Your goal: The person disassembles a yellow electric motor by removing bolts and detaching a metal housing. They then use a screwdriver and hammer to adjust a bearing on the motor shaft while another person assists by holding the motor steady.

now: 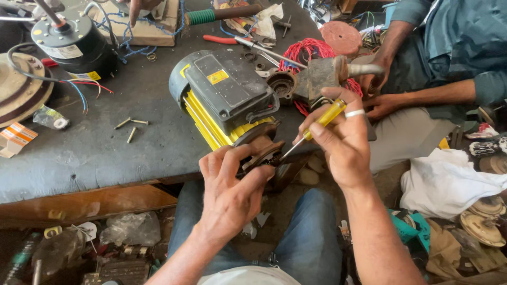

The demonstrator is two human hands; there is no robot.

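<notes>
Yellow-and-grey motor [224,97] lies on its side on the dark worktop [95,153], shaft end jutting past the near edge toward the person's lap. Round end piece [261,145] of the motor hangs right at that edge, over the knees.

Left hand [229,187]: fingers curled and clamped on the end piece from below and the left side. Thumb up against its rim.

Right hand [343,140]: fingers closed around the yellow handle of a screwdriver [311,129]. Shaft slants down and left; tip sits at the end piece, just beside the left fingertips. Ring on one finger.

Room to move: tight on the right. A second person sits there, their hands [380,92] on a rusty metal part [325,74] just behind the right hand, red wire coil [311,50] under it. Left of the motor the worktop is more open: three loose bolts [131,126] lie near, well apart from the hands. Far left, a black round motor [74,45] with trailing wires, near the back edge. Red-handled pliers [227,39] and small rings behind the yellow motor.

Below the worktop edge: clutter on the floor both sides of the legs, white cloth [443,182] at right.
</notes>
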